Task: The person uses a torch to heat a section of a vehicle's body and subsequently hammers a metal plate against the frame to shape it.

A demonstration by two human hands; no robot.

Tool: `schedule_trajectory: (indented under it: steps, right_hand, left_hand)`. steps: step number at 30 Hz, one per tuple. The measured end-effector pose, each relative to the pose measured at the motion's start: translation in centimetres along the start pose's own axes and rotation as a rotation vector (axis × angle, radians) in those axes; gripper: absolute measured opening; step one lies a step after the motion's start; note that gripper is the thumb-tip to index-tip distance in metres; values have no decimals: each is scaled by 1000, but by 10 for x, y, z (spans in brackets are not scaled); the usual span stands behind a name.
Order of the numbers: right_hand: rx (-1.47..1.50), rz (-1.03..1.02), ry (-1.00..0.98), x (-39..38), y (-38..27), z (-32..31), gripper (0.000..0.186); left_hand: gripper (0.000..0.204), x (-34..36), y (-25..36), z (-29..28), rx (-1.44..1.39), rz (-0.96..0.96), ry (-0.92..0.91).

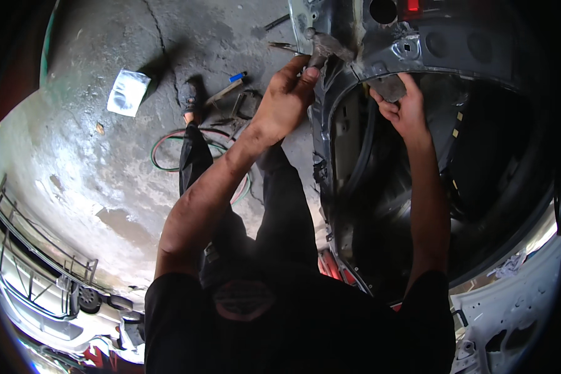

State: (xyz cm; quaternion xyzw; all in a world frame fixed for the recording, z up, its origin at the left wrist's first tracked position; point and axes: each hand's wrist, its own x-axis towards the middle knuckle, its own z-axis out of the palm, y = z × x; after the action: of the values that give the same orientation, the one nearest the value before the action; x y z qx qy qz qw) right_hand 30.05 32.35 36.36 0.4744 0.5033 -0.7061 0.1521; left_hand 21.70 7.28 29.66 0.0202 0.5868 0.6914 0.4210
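Observation:
My left hand (283,103) is closed around the handle of a hammer (333,47), whose worn metal head lies over the corner of a dark car body panel (439,53). Whether the head touches the metal cannot be made out. Inside the edge of the body opening, my right hand (408,109) grips a flat grey metal block (389,88), probably a body dolly, against or just under the panel's lip. Part of that block is hidden by the fingers and the panel edge. Bare, crumpled metal shows along the corner near the hammer.
On the concrete floor lie a blue-ended tool (237,77), a metal clamp-like frame (246,105), coiled red and green hoses (156,159) and a white sheet or packet (129,93). A metal rack (37,249) stands lower left; a white body panel (511,318) is lower right.

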Motion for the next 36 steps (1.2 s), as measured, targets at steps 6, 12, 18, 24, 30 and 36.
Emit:
schedule_trajectory:
  steps: [6, 12, 18, 24, 30, 36]
  right_hand:
    - [2, -15, -37, 1, -1, 0, 48]
    - [-9, -5, 32, 4, -3, 2, 49]
    - [-12, 8, 34, 1, -2, 8, 54]
    - [-1, 12, 57, 1, -2, 4, 55]
    - [-5, -2, 203, 0, -1, 13, 52]
    - [62, -6, 153, 0, -1, 14, 52]
  left_hand:
    - [32, 1, -12, -6, -466, -107, 113]
    - [37, 3, -7, -3, -128, -117, -8]
    - [42, 5, -28, 7, 158, 113, 138]
    - [41, 15, -3, -8, -71, -60, -95]
    - [41, 15, -3, 6, 53, 98, 44]
    - [40, 22, 13, -7, -82, -60, 32]
